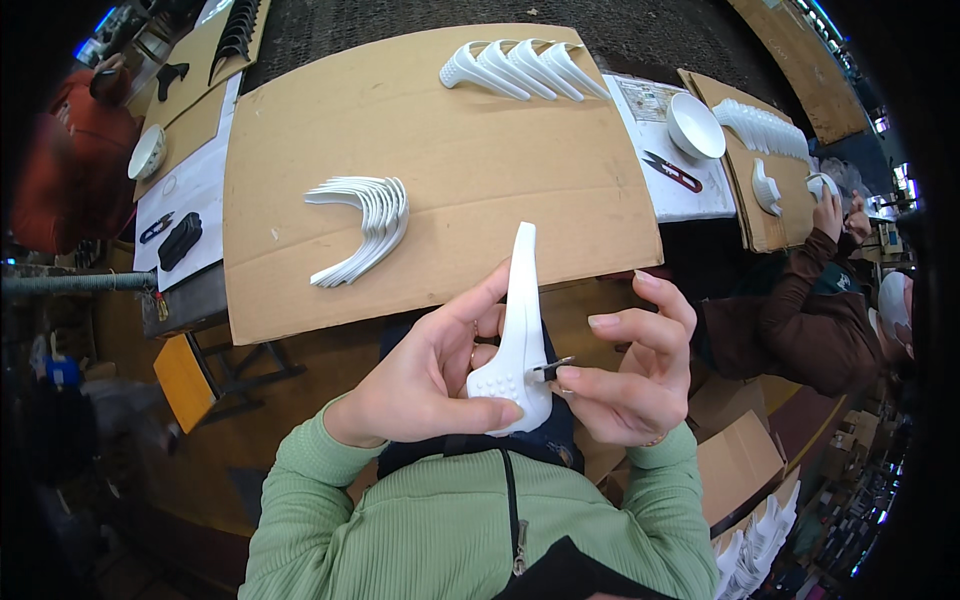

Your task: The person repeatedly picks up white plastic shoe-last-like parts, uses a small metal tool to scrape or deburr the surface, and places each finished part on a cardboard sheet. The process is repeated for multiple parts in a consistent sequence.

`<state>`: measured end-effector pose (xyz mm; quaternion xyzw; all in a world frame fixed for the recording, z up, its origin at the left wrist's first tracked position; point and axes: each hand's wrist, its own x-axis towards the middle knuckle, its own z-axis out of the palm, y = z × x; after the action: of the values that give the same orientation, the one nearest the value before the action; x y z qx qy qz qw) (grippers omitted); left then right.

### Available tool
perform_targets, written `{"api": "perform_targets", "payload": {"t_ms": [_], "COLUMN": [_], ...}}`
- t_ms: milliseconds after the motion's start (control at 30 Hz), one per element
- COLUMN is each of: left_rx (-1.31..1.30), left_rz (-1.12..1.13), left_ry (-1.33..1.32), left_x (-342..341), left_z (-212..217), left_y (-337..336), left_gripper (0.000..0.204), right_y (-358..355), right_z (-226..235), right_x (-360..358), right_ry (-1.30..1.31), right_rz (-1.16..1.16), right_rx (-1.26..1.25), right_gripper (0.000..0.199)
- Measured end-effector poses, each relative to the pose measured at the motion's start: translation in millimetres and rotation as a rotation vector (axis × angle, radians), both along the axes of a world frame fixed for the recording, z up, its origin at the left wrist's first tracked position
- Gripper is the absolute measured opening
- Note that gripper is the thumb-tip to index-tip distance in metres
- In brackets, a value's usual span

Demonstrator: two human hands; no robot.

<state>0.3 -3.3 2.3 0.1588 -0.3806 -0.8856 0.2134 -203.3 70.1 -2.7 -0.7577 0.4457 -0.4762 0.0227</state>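
My left hand [430, 370] grips a white curved plastic piece [523, 300] with a bumpy wide end, its thumb lying near the bumps. The narrow end of the piece points up toward the table. My right hand [640, 370] is at the right side of the piece, pinching a small dark tool with a metal tip [548, 371] against its edge. Other right-hand fingers are raised and bent. The tool's exact kind is too small to tell. On the cardboard ahead lies a nested stack of white curved pieces [385, 215].
A cardboard sheet [450, 160] covers the table, with a row of white pieces [520, 68] at its far edge. To the right are a white bowl [695, 127], red-handled snips [675, 172] and a co-worker in brown [800, 320]. A cardboard box [740, 465] sits lower right.
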Motion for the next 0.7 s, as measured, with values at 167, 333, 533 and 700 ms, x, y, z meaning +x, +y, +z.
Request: {"api": "perform_targets", "payload": {"t_ms": [167, 333, 533, 700], "left_rx": [-0.019, -0.044, -0.061, -0.042], "left_rz": [0.006, 0.002, -0.018, -0.068], "left_ry": [-0.002, -0.016, -0.012, -0.016], "left_x": [-0.5, -0.8, -1.2, 0.3], "left_z": [-1.0, -0.4, 0.9, 1.1], "left_y": [1.8, 1.8, 1.9, 2.6], "left_gripper": [0.099, 0.099, 0.099, 0.101], "right_y": [2.0, 1.3, 1.2, -1.4], "right_z": [1.6, 0.6, 0.1, -1.8], "right_x": [0.0, 2.0, 2.7, 1.6], "right_ry": [0.029, 0.031, 0.026, 0.014], "right_rz": [-0.033, -0.06, -0.105, -0.128], "right_rx": [0.013, 0.0, 0.008, -0.003], "right_gripper": [0.028, 0.027, 0.026, 0.025]}}
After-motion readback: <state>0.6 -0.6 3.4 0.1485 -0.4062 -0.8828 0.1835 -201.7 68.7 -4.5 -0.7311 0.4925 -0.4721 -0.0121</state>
